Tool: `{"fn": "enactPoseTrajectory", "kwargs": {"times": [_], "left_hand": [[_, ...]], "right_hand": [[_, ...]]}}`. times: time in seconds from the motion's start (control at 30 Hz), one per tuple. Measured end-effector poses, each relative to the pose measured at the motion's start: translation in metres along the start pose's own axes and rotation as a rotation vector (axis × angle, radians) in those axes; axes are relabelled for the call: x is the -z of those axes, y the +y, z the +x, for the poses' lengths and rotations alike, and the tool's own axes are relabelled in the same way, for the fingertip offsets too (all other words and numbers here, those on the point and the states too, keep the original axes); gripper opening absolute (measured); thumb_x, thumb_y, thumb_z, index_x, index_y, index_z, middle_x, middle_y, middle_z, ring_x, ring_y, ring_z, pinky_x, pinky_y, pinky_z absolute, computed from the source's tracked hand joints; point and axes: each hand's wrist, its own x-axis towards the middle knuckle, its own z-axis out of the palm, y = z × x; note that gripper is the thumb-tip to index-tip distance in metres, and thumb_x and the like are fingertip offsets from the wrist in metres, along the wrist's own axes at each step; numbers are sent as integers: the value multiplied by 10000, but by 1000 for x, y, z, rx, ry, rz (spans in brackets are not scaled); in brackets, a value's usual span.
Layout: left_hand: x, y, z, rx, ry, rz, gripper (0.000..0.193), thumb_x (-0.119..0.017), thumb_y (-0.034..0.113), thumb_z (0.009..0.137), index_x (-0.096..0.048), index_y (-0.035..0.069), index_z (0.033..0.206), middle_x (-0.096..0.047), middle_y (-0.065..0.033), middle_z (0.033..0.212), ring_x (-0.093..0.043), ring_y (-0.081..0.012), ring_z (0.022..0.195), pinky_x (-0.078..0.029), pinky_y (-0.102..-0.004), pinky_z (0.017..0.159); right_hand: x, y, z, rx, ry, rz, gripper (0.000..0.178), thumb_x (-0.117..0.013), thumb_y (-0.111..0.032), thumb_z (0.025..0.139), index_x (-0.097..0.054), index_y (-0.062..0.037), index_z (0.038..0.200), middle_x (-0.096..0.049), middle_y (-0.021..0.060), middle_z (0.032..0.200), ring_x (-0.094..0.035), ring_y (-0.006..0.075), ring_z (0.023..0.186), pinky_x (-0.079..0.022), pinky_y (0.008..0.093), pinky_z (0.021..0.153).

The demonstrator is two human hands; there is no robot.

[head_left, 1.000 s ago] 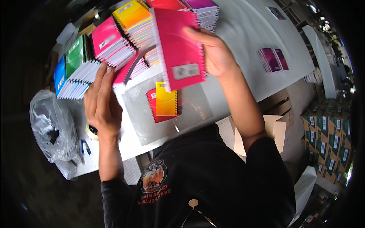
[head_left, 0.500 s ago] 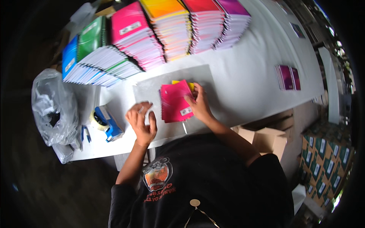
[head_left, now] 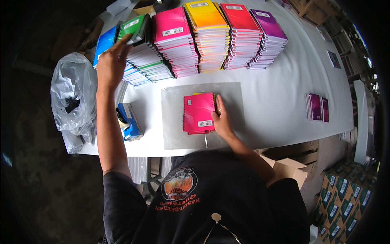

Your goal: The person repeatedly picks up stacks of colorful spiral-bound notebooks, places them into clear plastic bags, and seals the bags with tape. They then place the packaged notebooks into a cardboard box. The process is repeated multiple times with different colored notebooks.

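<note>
My left hand (head_left: 113,67) reaches to the far left, its fingers closed on the near edge of the top green notebook (head_left: 132,26), which is spiral-bound. My right hand (head_left: 222,120) holds the right edge of a small notebook pile, thumb at the cover and fingers stretched along the side. A pink spiral notebook (head_left: 198,112) tops this pile. A yellow edge (head_left: 198,94) peeks out behind it and a red one (head_left: 205,132) in front. The pile lies on a grey rectangular sheet (head_left: 172,122), perhaps clear plastic.
Tall stacks of blue (head_left: 105,42), pink (head_left: 171,25), yellow (head_left: 206,15), red (head_left: 240,18) and purple (head_left: 269,23) notebooks line the back. A blue tape dispenser (head_left: 131,122) and a plastic bag (head_left: 73,95) stand left. Purple notebooks (head_left: 313,107) lie right; an open carton (head_left: 290,168) sits below.
My left hand has moved from beside the pile up and left to the green notebook. My right hand stays at the pile's right edge. The view has shifted.
</note>
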Motion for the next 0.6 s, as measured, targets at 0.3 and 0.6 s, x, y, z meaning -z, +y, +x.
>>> {"fn": "enactPoseTrajectory", "kwargs": {"times": [0.3, 0.6], "left_hand": [[3, 76, -114, -574, 509, -414, 362, -539, -55, 806, -534, -28, 1167, -600, -248, 1107, -603, -351, 1022, -469, -457, 879], [-64, 99, -189, -350, 124, -453, 430, -643, 44, 699, -645, 154, 1114, -595, -67, 1183, -585, -243, 1006, -447, -349, 880]], "right_hand": [[11, -59, -4, -96, 101, 556, 518, -468, -307, 945, -372, 23, 1333, -493, 165, 1275, -510, 207, 1133, -396, 299, 962], [66, -179, 18, 138, -33, 651, 291, -519, -141, 908, -520, 29, 1144, -607, 119, 1073, -582, 163, 990, -453, 304, 886]]}}
